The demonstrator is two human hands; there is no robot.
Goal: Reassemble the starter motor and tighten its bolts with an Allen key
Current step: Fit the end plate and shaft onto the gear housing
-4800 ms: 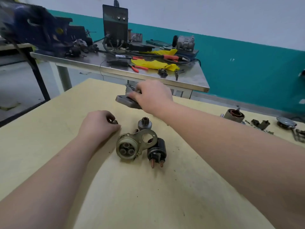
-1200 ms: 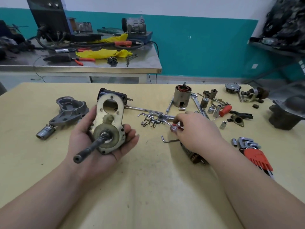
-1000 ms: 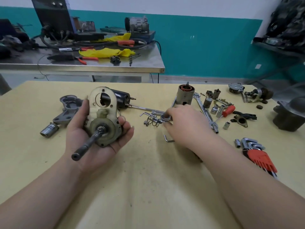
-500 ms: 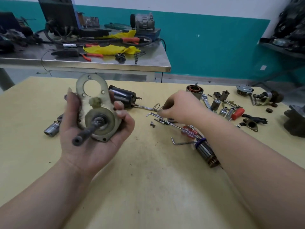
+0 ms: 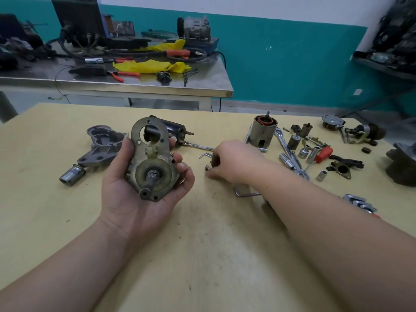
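Left hand (image 5: 144, 194) cupped palm-up; right hand (image 5: 234, 163) curled, palm-down.

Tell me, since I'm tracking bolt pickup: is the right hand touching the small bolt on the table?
Cannot tell. In the head view the right hand has its fingertips right beside the small bolt, but no contact or gap shows plainly.

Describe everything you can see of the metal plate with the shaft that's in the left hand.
The plate assembly is a dull, brass-toned metal plate, narrower at the top around a large round hole, with small bolt holes along its edge. A dark grooved shaft sticks out of a round boss low down. The left hand grips it upright, above the wooden table.
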